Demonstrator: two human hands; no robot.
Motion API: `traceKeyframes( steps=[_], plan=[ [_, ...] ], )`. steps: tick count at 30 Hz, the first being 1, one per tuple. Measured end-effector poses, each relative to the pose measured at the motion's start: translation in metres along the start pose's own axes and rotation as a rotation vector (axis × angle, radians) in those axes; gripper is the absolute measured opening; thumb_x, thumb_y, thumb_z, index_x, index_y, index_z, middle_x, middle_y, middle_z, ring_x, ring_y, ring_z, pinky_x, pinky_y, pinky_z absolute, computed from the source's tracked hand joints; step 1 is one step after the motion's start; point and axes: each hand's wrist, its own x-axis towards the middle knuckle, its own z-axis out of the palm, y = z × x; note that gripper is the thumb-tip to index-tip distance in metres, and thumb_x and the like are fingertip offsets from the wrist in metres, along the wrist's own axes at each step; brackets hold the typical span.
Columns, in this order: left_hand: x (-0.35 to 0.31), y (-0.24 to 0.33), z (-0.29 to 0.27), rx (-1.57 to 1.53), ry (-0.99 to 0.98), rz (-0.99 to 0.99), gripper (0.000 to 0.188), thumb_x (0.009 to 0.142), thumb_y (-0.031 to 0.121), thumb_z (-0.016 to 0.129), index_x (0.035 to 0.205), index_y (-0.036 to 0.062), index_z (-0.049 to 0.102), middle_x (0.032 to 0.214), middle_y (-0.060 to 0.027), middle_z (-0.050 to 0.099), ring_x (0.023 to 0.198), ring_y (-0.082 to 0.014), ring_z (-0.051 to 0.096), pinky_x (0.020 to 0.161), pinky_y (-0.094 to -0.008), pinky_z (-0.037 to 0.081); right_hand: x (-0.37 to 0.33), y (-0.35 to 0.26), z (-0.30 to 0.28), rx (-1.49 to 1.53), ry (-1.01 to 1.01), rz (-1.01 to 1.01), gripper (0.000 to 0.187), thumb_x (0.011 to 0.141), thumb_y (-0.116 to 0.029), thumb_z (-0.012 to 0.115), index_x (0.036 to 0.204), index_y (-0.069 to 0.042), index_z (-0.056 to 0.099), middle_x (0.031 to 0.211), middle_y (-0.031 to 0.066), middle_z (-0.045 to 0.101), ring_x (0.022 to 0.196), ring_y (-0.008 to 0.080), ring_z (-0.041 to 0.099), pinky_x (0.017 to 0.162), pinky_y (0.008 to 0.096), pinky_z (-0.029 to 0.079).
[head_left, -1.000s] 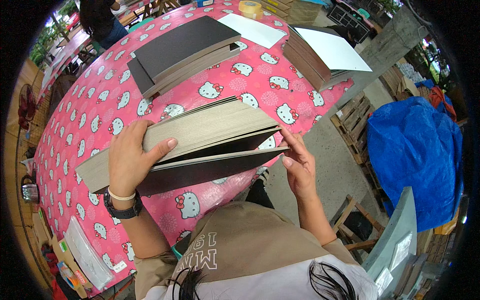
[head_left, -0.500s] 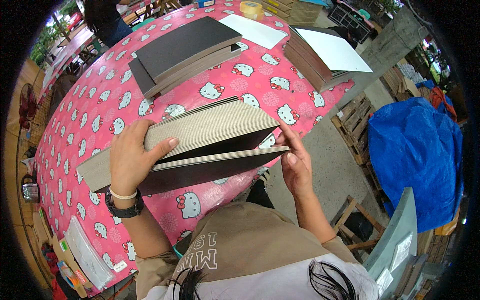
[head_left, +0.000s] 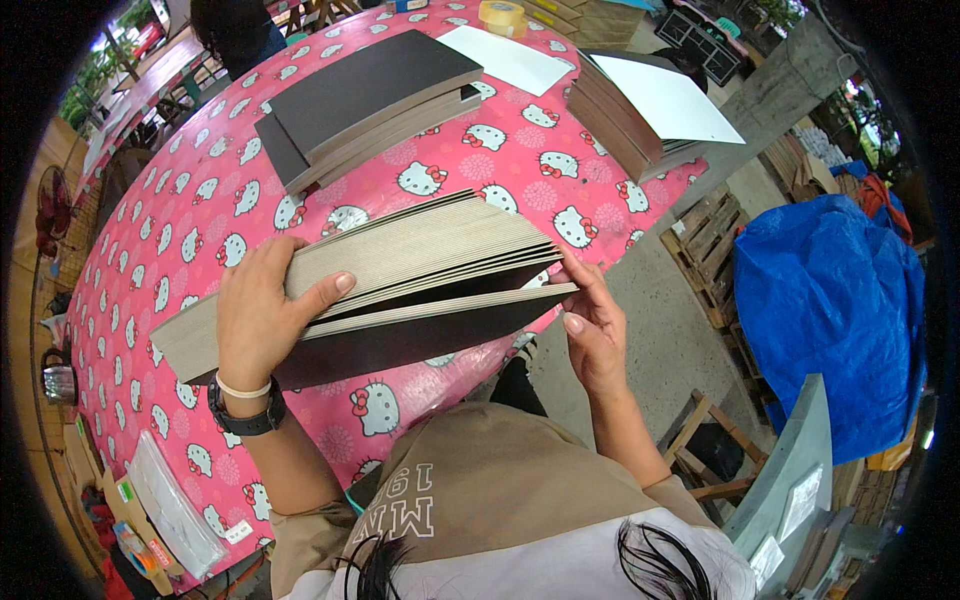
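A thick stack of thin boards (head_left: pixel 420 250), with pale grey edges and dark outer faces, stands on edge, tilted, over the table. My left hand (head_left: pixel 258 320) is closed around its left part, thumb lying across the edges. At the right end the boards fan apart, and a thinner lower group (head_left: pixel 440 313) is separated from the rest by a dark gap. My right hand (head_left: pixel 598 335) is at the right corners, with curled fingers touching them and the thumb just below the lower group's corner. The fingers' far side is partly hidden.
A pink patterned cloth covers the table (head_left: pixel 375 408). Farther back are a stack of dark boards (head_left: pixel 375 90), a white sheet (head_left: pixel 505 60), another board stack topped with white (head_left: pixel 660 100), and a tape roll (head_left: pixel 502 18). A blue tarp (head_left: pixel 830 320) covers something at right.
The boards' right ends have spread into more separate leaves above the gap. My right thumb has dropped slightly away from the lower corner. My left hand keeps its grip.
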Motion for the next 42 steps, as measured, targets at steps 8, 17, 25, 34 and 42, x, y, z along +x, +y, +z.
traceKeyframes(
  steps=[8,17,25,34,42],
  plan=[
    [0.001,0.0,0.0,-0.005,0.003,0.002,0.059,0.069,0.051,0.059,0.096,-0.0008,0.056,0.082,-0.0182,0.057,0.076,-0.0315,0.054,0.066,-0.038,0.039,0.001,0.0,0.003,0.066,0.038,-0.022,0.057,0.074,-0.02,0.058,0.123,0.002,0.041,0.107,0.0073,0.043,0.104,0.0163,0.043,0.091,0.0282,0.032],
    [-0.001,0.0,0.0,0.012,-0.002,-0.009,0.058,0.069,0.051,0.06,0.097,-0.0003,0.056,0.082,-0.0179,0.057,0.077,-0.0311,0.053,0.067,-0.0376,0.039,0.011,-0.011,0.001,-0.135,-0.036,0.146,0.089,0.07,-0.055,0.048,0.132,0.006,0.03,0.099,0.0053,0.037,0.096,0.0167,0.037,0.088,0.0274,0.024],
    [0.0,-0.002,0.001,-0.005,0.014,0.006,0.058,0.069,0.05,0.06,0.096,-0.0005,0.056,0.081,-0.0186,0.057,0.076,-0.0315,0.053,0.067,-0.0383,0.039,0.009,-0.01,0.002,-0.119,-0.05,0.054,0.077,0.073,-0.045,0.05,0.13,0.004,0.035,0.098,0.0069,0.039,0.096,0.017,0.037,0.09,0.0262,0.023],
    [0.001,-0.003,0.002,-0.012,0.015,0.003,0.059,0.068,0.051,0.06,0.095,-0.0014,0.056,0.08,-0.0188,0.057,0.075,-0.0319,0.054,0.066,-0.0381,0.04,0.009,-0.006,0.001,-0.083,-0.061,0.017,0.074,0.072,-0.037,0.056,0.129,0.005,0.036,0.1,0.0066,0.039,0.098,0.0169,0.037,0.091,0.0263,0.023],
    [0.003,-0.002,0.001,-0.006,0.014,0.008,0.059,0.068,0.051,0.06,0.094,-0.0016,0.056,0.079,-0.0187,0.057,0.073,-0.0323,0.054,0.065,-0.038,0.04,0.007,-0.009,-0.002,-0.154,-0.066,0.035,0.069,0.072,-0.033,0.057,0.128,0.005,0.039,0.101,0.0062,0.039,0.098,0.0169,0.037,0.088,0.0261,0.026]
  ],
)
